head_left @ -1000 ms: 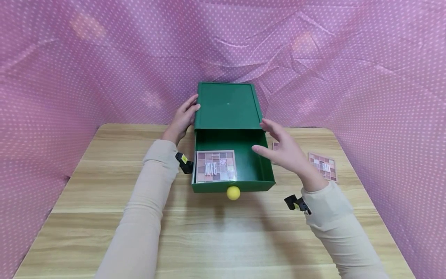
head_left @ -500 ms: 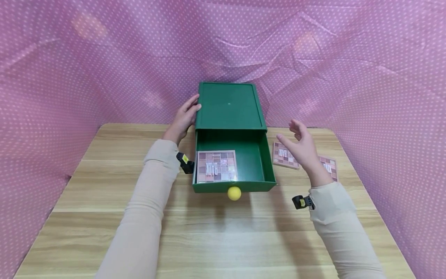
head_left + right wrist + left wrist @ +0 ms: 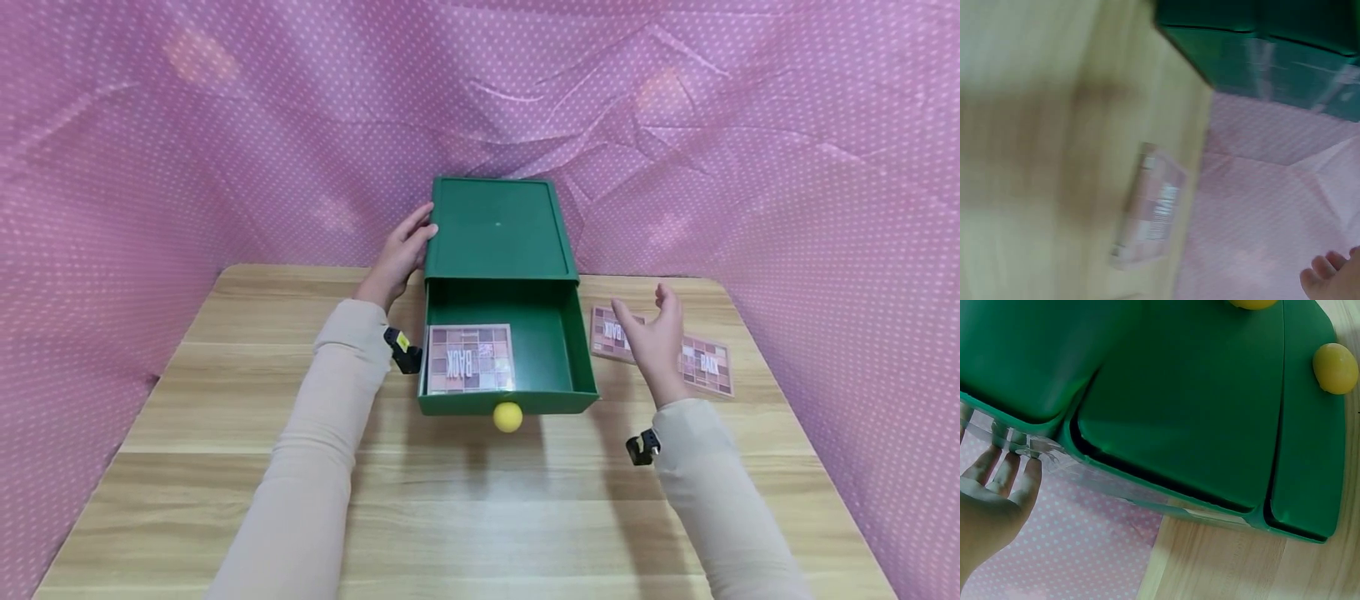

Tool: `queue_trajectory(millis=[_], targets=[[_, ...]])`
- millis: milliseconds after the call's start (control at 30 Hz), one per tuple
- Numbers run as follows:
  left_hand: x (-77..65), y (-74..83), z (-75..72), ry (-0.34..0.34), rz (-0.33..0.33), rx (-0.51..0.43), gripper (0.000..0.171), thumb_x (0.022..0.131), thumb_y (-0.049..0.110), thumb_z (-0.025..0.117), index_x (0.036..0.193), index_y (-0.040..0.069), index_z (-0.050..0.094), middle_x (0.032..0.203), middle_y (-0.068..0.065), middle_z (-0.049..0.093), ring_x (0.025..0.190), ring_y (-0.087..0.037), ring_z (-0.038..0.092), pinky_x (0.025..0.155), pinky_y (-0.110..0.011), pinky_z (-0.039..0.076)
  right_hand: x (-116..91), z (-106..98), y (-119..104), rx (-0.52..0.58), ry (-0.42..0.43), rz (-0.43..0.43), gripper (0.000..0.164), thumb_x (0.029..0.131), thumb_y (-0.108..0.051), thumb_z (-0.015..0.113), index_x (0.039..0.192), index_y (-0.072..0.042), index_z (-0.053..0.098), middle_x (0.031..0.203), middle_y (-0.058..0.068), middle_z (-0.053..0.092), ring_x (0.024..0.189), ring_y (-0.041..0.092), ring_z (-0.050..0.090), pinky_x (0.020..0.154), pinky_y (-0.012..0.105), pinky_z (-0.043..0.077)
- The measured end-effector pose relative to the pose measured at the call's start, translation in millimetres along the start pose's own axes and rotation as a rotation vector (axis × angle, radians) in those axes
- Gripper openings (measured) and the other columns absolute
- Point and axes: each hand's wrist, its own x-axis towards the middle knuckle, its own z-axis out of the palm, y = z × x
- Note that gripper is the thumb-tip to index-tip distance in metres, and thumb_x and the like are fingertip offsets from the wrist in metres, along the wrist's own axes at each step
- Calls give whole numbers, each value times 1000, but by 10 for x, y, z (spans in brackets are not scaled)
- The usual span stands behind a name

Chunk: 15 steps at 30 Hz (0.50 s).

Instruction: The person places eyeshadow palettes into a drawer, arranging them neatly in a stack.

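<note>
A green drawer cabinet stands at the back of the table with its top drawer pulled out. Inside the drawer, at its left, lies an eyeshadow palette. My left hand rests its fingertips on the cabinet's left side; the left wrist view shows these fingers extended against the clear side wall. Over two more palettes on the table, a left one and a right one, hovers my right hand. It holds nothing, its thumb and fingers apart, and partly hides both palettes.
A yellow ball knob sticks out from the open drawer's front. Below it are closed drawers with yellow knobs, seen in the left wrist view. Pink dotted cloth hangs around the wooden table.
My right hand has moved right, away from the drawer's right edge, then lower over the two palettes on the table. The left hand stays at the cabinet's side.
</note>
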Motion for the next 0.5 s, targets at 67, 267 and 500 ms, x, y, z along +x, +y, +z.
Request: queue_trajectory(millis=[67, 267, 500], targets=[[5, -3, 7, -1, -2, -7, 46, 90, 22, 48, 133, 22, 35, 132, 1, 34, 93, -20, 51, 60, -24, 45, 8, 47, 83, 1, 33, 31, 83, 72, -46, 63, 132, -1, 26, 128, 13, 31, 117, 26, 28, 95, 34, 23], [14, 0, 19, 6, -17, -21, 45, 89, 21, 48, 132, 23, 37, 132, 1, 34, 101, -23, 48, 66, -25, 45, 30, 166, 285, -21, 62, 147, 89, 70, -52, 62, 134, -4, 22, 132, 12, 27, 120, 24, 24, 98, 34, 19], [40, -3, -1, 11, -19, -20, 44, 89, 21, 49, 132, 24, 38, 132, 1, 34, 104, -22, 46, 71, -27, 44, 78, 295, 415, -151, 96, 183, 89, 70, -53, 62, 134, -5, 22, 131, 15, 28, 118, 28, 27, 97, 40, 20]])
